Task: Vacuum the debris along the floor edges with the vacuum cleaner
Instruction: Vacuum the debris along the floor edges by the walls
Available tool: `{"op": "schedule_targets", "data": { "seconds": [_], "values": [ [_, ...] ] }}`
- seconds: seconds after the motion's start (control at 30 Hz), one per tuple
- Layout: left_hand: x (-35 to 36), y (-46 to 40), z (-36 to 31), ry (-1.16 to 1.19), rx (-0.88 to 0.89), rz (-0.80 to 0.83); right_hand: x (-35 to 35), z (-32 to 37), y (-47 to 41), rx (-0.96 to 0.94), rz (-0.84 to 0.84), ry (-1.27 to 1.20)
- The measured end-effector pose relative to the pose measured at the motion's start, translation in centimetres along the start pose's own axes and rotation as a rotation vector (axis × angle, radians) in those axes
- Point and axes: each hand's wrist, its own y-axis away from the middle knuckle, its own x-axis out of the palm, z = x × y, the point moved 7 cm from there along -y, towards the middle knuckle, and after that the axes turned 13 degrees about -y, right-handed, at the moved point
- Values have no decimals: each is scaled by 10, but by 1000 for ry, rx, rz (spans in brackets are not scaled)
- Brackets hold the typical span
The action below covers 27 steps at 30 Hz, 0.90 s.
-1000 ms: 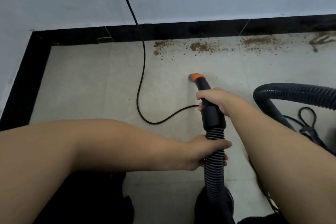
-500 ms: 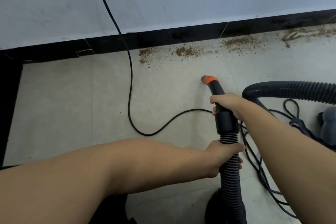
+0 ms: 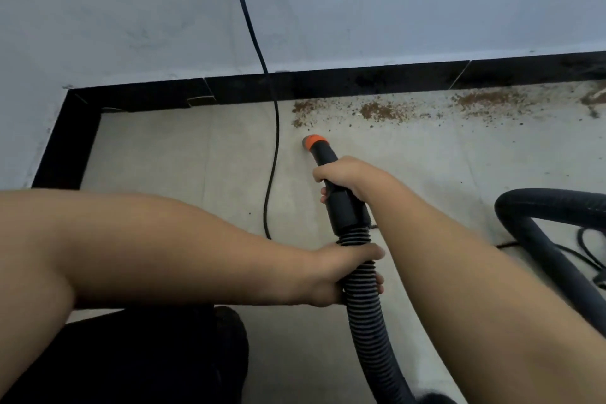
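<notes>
The left hand [image 3: 337, 275] gripped the ribbed hose [image 3: 364, 298], fingers wrapped round it. Beyond it, the right hand [image 3: 344, 177] clasped the black wand [image 3: 341, 203], nearer the nozzle [image 3: 314, 141]. The wand's long axis pointed up toward the skirting [image 3: 328, 84]. The debris [image 3: 380, 111] lay beyond the nozzle along the skirting, stretching rightward; the nozzle seemed just short of it.

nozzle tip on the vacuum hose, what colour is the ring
Orange: the ring sits at the tip of the black nozzle, clearest in the head view.
</notes>
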Motion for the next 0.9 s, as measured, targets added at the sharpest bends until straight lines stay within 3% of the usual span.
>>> {"op": "schedule_targets", "data": {
  "seconds": [0.2, 0.6, 0.9],
  "values": [
    [-37, 14, -8, -116, -51, 16, 8, 9, -15, -35, -40, -118],
    [38, -49, -44, -201, 23, 92, -117, -1, -5, 15, -279, -180],
    [38, -61, -64, -129, 31, 46, -139, 11, -14, 7, -342, -175]
  ]
}}
